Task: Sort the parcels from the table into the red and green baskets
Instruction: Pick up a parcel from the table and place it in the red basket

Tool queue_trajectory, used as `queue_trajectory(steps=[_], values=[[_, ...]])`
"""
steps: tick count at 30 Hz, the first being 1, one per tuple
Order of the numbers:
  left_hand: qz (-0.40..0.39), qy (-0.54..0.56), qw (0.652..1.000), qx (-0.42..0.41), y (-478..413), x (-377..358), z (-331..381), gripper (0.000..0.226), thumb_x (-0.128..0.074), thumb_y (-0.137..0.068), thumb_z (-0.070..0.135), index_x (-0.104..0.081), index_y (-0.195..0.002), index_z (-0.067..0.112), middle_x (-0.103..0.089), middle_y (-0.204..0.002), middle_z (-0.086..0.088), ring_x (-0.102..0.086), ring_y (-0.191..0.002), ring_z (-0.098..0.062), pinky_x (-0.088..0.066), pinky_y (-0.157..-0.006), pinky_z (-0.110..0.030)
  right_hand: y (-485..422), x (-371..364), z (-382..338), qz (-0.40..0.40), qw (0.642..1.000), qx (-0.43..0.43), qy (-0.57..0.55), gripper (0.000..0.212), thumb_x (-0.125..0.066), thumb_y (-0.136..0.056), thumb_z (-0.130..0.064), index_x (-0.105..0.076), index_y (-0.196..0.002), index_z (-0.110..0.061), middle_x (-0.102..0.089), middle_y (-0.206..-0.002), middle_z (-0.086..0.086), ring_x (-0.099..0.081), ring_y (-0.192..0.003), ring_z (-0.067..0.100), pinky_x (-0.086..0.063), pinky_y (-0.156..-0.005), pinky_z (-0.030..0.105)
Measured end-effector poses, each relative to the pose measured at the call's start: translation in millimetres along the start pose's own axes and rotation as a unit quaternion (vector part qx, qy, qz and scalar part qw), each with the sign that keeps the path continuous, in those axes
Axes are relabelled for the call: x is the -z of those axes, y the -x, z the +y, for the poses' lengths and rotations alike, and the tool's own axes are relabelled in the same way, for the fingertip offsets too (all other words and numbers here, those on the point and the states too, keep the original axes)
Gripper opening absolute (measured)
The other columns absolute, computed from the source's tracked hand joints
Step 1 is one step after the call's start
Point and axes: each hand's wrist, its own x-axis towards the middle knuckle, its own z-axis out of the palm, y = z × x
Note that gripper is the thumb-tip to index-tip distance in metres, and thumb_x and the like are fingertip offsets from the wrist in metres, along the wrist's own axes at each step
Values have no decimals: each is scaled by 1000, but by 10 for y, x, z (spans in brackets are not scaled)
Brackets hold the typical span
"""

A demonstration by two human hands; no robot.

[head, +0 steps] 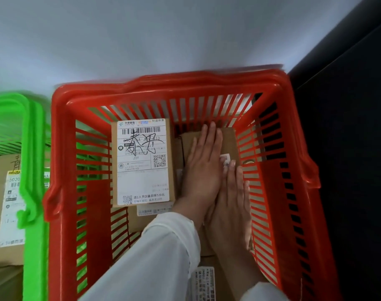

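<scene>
Inside the red basket [163, 82], toward its right wall, both hands lie flat on a plain brown parcel [228, 137]. The left hand [203, 170] reaches in from the basket's near left corner, fingers straight and together, palm down on the parcel's top, grasping nothing. The right hand [230, 211] lies just beside it on the side nearer the basket's right wall, also flat and open, its fingertips over a small white label [225, 158] on the same parcel; the two hands touch along their edges. A white sleeve [159, 257] covers the left forearm. Against the basket's left wall lies a second parcel [141, 161], face up, with a large white shipping label bearing a barcode, QR codes and black handwritten marks. Under it, lower in the basket, another brown parcel [139, 222] shows partly. Left of the red basket, touching its side, stands the green basket [33, 170], which holds a labelled brown parcel [3, 213]. Beyond the red basket's far rim is a pale surface [163, 29], and to its right a dark one [347, 148].
</scene>
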Motion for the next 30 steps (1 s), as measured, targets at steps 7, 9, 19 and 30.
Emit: queue_trajectory(steps=[7, 9, 19, 30], values=[[-163, 50, 983, 66, 21, 480, 265, 58, -32, -100, 19, -4, -150, 9, 9, -159, -7, 13, -146, -17, 11, -115, -26, -89, 413, -108, -96, 993, -25, -66, 64, -31, -91, -22, -10, -148, -2, -15, -156, 15, -6, -145, 24, -7, -117, 37], [-184, 76, 975, 94, 201, 781, 467, 62, -42, -97, 11, -10, -150, 8, 0, -159, -8, 3, -147, -18, 1, -118, -27, -42, 711, -169, -157, 977, -63, -127, 62, -32, -92, -23, -13, -148, -4, -7, -156, 9, -3, -146, 24, -6, -120, 38], [-52, 245, 907, 338, 1388, 2653, 1742, 37, -38, -98, 11, -49, -133, 13, -53, -135, -5, -49, -124, -22, -36, -96, -24, 442, 3171, -715, -158, 894, -219, -358, 38, -46, -97, -17, -50, -134, -9, -49, -141, 7, -41, -134, 18, -27, -110, 25], [18, 374, 829, 415, 2780, 3861, 3112, 28, -43, -98, 17, -57, -122, 12, -58, -127, -4, -53, -115, -20, -40, -99, -31, 1377, 5315, -1004, -172, 725, -372, -554, 20, -46, -97, -33, -59, -111, -27, -65, -115, -3, -61, -100, 9, -48, -77, 20]])
